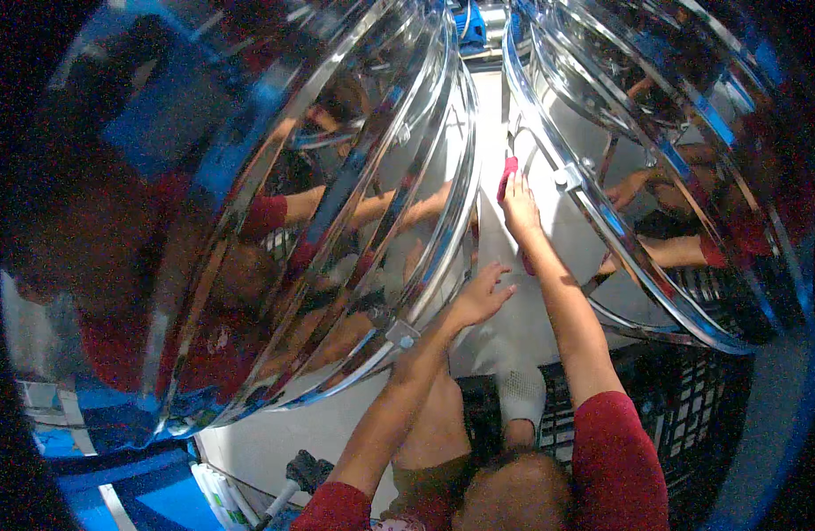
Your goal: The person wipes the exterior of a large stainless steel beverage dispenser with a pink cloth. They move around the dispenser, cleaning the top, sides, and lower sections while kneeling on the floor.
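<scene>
Two big rounded bodies of polished metal ribs, the left one (315, 212) and the right one (549, 133), flank a narrow gap. Inside that gap my right hand (521, 208) reaches far forward, fingers stretched along a red cloth (507, 168) held under them, close to the right body's ribs. Lower down, my left hand (478, 299) hovers with fingers apart and nothing in it, beside the left body's near rib. Metal clamps, one on the right rib (567, 179) and one on the left rib (402, 334), sit near my arms. Mirror-like surfaces reflect both arms.
At the gap's far end is a blue motor-like part (469, 25). Black slatted crates (682, 398) stand at the lower right. A blue panel (133, 487), white tubes (222, 496) and a black knobbed thing (308, 469) lie at the lower left. My white perforated shoe (521, 394) rests below.
</scene>
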Demonstrator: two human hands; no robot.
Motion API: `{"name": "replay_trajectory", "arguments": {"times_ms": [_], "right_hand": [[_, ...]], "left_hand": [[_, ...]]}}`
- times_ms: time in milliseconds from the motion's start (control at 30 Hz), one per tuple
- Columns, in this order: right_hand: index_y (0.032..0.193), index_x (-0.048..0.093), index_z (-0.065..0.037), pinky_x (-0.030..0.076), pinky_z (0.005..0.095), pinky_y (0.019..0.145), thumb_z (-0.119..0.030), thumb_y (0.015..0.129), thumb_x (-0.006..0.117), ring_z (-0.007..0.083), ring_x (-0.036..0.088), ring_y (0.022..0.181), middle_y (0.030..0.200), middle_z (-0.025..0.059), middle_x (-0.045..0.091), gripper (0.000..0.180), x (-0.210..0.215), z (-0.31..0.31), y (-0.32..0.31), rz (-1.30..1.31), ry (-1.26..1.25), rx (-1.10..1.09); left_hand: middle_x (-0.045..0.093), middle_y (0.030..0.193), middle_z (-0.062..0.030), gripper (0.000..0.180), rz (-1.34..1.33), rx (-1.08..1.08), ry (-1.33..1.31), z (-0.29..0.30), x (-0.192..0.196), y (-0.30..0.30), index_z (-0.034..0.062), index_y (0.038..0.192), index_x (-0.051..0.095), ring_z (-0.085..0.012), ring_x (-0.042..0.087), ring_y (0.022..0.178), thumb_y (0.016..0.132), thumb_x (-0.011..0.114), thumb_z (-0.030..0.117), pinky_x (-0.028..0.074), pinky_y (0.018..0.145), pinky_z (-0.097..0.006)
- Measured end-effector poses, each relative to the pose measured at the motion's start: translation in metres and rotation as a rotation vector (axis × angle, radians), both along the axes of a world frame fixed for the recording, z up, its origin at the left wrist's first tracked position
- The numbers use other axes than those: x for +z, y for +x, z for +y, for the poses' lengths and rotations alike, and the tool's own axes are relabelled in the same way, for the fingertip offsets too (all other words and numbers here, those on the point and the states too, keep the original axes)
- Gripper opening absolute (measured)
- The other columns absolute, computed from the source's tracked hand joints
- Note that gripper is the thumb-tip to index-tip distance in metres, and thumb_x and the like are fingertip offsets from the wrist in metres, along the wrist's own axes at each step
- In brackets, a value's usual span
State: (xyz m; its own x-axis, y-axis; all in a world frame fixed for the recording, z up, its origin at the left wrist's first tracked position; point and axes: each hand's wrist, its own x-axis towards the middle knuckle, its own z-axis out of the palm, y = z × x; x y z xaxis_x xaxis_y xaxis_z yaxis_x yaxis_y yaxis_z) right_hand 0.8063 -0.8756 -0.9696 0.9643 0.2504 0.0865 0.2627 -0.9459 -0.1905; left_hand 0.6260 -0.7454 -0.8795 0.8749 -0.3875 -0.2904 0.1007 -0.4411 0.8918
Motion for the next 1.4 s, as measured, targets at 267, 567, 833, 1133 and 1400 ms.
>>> {"name": "replay_trajectory", "arguments": {"times_ms": [267, 567, 833, 1133, 1400], "right_hand": [[0.145, 0.02, 0.013, 0.049, 0.0385, 0.099, 0.006, 0.082, 0.05, 0.0375, 0.05, 0.126, 0.148, 0.0291, 0.033, 0.07, -0.01, 0.007, 0.064, 0.021, 0.125, 0.007], [0.145, 0.03, 0.003, 0.051, 0.0454, 0.087, -0.001, 0.09, 0.044, 0.0428, 0.059, 0.109, 0.133, 0.0252, 0.052, 0.057, -0.001, -0.021, -0.019, -0.005, 0.478, -0.077], [0.139, 0.046, -0.002, 0.044, 0.0432, 0.101, 0.005, 0.088, 0.05, 0.0384, 0.052, 0.123, 0.139, 0.0218, 0.05, 0.052, 0.031, -0.062, -0.124, -0.034, 0.528, -0.019], [0.124, 0.058, -0.002, 0.042, 0.0332, 0.103, 0.01, 0.083, 0.041, 0.0239, 0.057, 0.117, 0.124, 0.0153, 0.062, 0.047, 0.069, -0.07, -0.196, 0.251, 1.306, -0.375], [0.119, 0.061, 0.002, 0.04, 0.0317, 0.103, -0.014, 0.093, 0.055, 0.0202, 0.055, 0.117, 0.127, 0.0078, 0.058, 0.032, 0.063, -0.058, -0.23, 0.136, 1.533, -0.195]], "left_hand": [[0.038, 0.143, -0.0274, 0.054, -0.04, 0.025, 0.004, -0.01, -0.013, -0.011, 0.0024, 0.135, 0.044, -0.0372, 0.053, 0.119, 0.093, 0.06, 0.032, 0.044, 0.101, -0.039], [0.03, 0.148, -0.0309, 0.062, -0.076, 0.026, 0.164, -0.007, -0.024, -0.001, -0.0013, 0.14, 0.038, -0.0412, 0.036, 0.136, 0.094, 0.057, 0.037, 0.032, 0.113, -0.043], [0.021, 0.153, -0.0338, 0.081, 0.069, -0.079, 0.346, -0.019, -0.051, 0.026, -0.0154, 0.144, 0.021, -0.0404, 0.02, 0.145, 0.097, 0.047, 0.045, 0.016, 0.12, -0.038], [0.034, 0.148, -0.0295, 0.069, 0.001, 0.022, 0.169, -0.026, -0.09, 0.041, -0.0069, 0.144, 0.034, -0.0328, 0.043, 0.133, 0.099, 0.048, 0.044, 0.031, 0.112, -0.039], [0.068, 0.11, -0.0105, 0.049, 0.42, -0.078, -0.144, -0.024, -0.079, 0.043, -0.0008, 0.124, 0.058, -0.0215, 0.065, 0.097, 0.098, 0.054, 0.04, 0.05, 0.088, -0.033]]}}
